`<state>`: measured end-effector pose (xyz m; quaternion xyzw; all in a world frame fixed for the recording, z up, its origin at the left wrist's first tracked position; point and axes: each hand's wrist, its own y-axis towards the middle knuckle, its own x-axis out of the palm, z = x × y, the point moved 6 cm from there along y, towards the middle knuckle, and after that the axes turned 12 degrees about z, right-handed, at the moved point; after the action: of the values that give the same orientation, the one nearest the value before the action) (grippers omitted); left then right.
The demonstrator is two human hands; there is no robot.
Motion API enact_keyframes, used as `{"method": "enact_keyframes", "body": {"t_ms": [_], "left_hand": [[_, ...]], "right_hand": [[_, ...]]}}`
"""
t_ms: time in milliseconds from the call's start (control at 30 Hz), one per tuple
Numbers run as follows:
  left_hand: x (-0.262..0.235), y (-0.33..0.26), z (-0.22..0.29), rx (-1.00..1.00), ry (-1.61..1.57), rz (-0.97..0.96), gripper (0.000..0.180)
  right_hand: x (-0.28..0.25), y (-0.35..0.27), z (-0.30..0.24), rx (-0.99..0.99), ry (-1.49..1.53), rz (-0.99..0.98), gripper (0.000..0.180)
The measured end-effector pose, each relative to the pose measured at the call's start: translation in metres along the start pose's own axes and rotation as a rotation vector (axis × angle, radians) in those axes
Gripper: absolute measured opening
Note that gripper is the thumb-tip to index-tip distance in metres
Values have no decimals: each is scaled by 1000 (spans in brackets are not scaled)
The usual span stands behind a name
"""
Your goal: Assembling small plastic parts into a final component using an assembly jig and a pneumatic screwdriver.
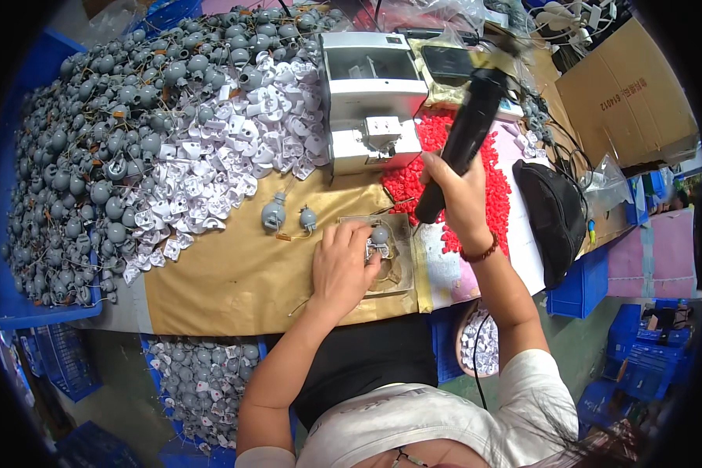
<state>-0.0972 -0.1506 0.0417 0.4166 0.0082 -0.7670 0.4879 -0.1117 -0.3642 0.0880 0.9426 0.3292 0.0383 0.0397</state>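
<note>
In my right hand (pixel 462 195) is a thick black electric screwdriver (pixel 469 121), gripped near its lower end and tilted, its upper end blurred. My left hand (pixel 342 264) lies over a small clear-walled fixture (pixel 402 286), thumb and fingers curled around a grey-and-white plastic part (pixel 378 240) with a round grey knob. The fingers partly hide that part. Left of this hand, a larger grey round part (pixel 274 214) and a smaller grey round part (pixel 308 218) stand on the brown cover.
A grey heap of round parts (pixel 78 171) fills the left side, beside white plastic pieces (pixel 203 168). Behind the fixture stands a white-and-silver machine (pixel 374 101). Red pieces (pixel 499 187), a black pouch (pixel 552 222), a phone (pixel 447 61) and a cardboard box (pixel 628 93) are rightward.
</note>
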Motion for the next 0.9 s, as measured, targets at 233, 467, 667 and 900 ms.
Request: {"method": "enact_keyframes", "body": {"t_ms": [233, 467, 667, 900], "left_hand": [[-1, -12, 1, 117, -26, 82, 38], [-1, -11, 5, 143, -70, 100, 39], [-15, -8, 4, 110, -204, 173, 39], [-99, -56, -30, -383, -595, 40, 41]], "right_hand": [[-21, -31, 32, -434, -344, -45, 53], [0, -83, 30, -420, -444, -364, 16], [23, -65, 17, -75, -32, -170, 8], [70, -79, -8, 60, 35, -618, 17]]}}
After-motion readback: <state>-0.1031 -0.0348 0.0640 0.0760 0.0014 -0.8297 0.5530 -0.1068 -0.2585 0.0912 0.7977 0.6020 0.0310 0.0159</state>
